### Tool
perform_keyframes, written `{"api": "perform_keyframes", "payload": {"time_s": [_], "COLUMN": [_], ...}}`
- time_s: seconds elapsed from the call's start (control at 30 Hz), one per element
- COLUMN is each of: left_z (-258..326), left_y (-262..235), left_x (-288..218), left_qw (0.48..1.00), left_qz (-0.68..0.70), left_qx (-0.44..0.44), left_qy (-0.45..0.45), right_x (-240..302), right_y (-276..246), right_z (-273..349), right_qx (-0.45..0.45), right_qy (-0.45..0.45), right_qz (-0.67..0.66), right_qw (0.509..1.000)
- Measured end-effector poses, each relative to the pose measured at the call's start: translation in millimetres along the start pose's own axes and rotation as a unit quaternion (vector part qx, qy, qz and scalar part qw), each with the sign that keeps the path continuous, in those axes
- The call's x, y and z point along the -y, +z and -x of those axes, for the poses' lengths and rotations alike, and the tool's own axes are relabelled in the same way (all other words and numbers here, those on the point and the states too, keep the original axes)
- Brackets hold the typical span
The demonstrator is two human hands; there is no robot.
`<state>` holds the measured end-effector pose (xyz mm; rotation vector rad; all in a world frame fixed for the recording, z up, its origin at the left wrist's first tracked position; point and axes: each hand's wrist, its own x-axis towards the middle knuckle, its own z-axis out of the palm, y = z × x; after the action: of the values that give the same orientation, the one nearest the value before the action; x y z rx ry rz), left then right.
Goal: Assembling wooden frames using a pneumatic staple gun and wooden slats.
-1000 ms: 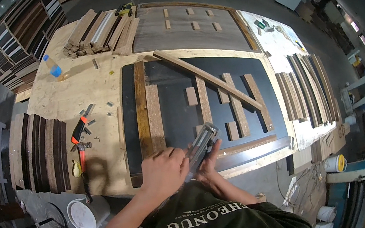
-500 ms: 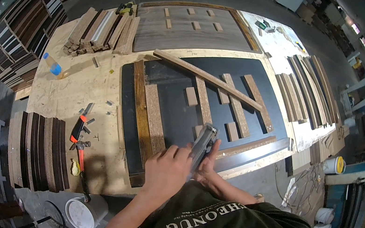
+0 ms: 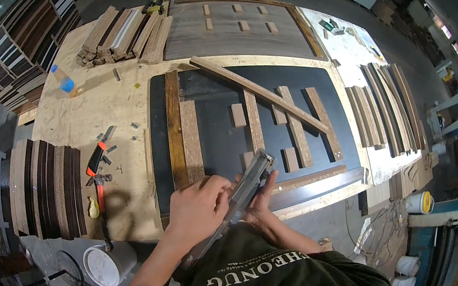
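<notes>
A long grey metal nail gun (image 3: 245,186) is tilted across my front, its upper end over the near edge of the black panel (image 3: 216,139). My right hand (image 3: 260,202) grips it from the right side, partly hidden behind it. On its left flank is my left hand (image 3: 200,206), closed with the fingertips pinched together; whatever they hold is too small to make out. Beyond the tool, wood strips (image 3: 297,133) and small wood blocks (image 3: 238,115) lie on the panel. One long strip (image 3: 257,94) slants over the others, and a brown strip (image 3: 176,133) runs along the left side.
On the left of the workbench (image 3: 117,106) are a hammer (image 3: 101,197), an orange-and-black cutter (image 3: 96,158) and stacked strips (image 3: 49,187). More strips (image 3: 387,110) lie at the right. A bottle (image 3: 64,82), a strip pile (image 3: 121,37) and a grey panel (image 3: 231,36) occupy the far side.
My left hand has slid left and down along the nail gun, its fingers now curled in a pinch. More of the tool's length shows. The view has shifted slightly.
</notes>
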<state>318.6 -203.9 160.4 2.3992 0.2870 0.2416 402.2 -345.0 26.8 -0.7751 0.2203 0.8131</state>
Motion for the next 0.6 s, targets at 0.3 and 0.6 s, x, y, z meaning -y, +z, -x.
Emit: {"api": "perform_keyframes", "payload": {"time_s": [0.3, 0.6], "left_z": [3.6, -2.1], "left_y": [-4.0, 3.1], "left_x": [-10.3, 3.7], "left_qw": [0.989, 0.984], "left_qz": [-0.103, -0.068], "left_qx": [0.071, 0.014], "left_qy": [0.083, 0.163], "right_x": [0.0, 1.0], "right_y": [14.2, -1.0], "right_z": [5.0, 2.6], "right_qx": [-0.047, -0.004], "right_qy": [-0.024, 0.009], "right_qz": [-0.006, 0.028], "right_qw": [0.999, 1.000]}}
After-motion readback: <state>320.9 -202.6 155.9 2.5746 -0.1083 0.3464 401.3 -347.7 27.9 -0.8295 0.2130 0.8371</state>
